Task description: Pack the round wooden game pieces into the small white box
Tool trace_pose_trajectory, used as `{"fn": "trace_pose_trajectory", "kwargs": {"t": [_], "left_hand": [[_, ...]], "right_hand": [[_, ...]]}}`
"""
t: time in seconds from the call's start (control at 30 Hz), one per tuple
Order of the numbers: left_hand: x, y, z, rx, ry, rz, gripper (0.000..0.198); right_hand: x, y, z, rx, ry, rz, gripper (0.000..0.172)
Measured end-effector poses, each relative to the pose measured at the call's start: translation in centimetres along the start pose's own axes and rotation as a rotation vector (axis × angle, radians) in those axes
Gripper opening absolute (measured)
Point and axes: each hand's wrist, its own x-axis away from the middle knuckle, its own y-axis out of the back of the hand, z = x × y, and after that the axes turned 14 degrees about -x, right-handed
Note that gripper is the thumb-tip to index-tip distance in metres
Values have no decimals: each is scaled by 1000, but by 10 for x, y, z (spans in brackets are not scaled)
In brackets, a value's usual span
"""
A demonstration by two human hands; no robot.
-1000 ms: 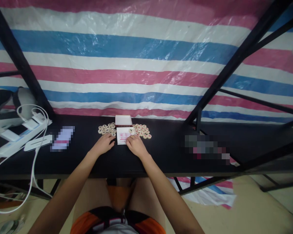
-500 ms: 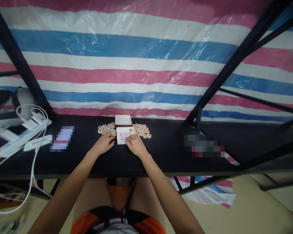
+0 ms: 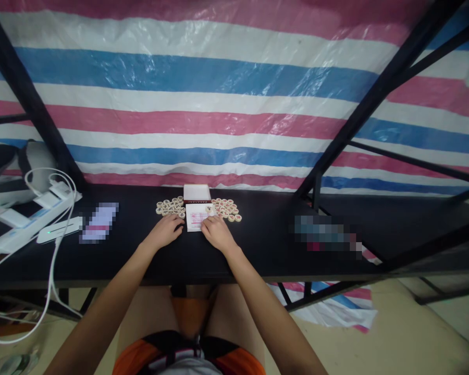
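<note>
Round wooden Chinese chess pieces with dark marks (image 3: 171, 206) lie to the left of a white sheet with a pink grid (image 3: 194, 217). Red-marked pieces (image 3: 229, 207) are grouped on its right. A single dark-marked piece (image 3: 209, 209) rests at the sheet's upper right. Behind it stands a shallow open box (image 3: 196, 192), white inside with a dark red edge. My left hand (image 3: 169, 229) lies loosely on the table below the dark-marked pieces, fingers outstretched and holding nothing visible. My right hand (image 3: 216, 230) lies with its fingers over the sheet's right edge, close to the single piece.
On the black table (image 3: 266, 250) a pixelated phone-like thing (image 3: 99, 223) lies left, beside a white device (image 3: 60, 230) and a power strip (image 3: 35, 216) with looping cables. A blurred object (image 3: 324, 233) lies right. Black metal posts (image 3: 336, 146) frame the striped plastic sheeting (image 3: 203, 125).
Both hands and the pieces stay where they were. The whole view has shifted very slightly.
</note>
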Motion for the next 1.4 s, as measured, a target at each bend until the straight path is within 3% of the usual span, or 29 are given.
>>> {"fn": "trace_pose_trajectory", "kwargs": {"t": [1.4], "left_hand": [[0,-1,2,12,6,5,24]], "right_hand": [[0,2,1,11,-6,4,31]]}}
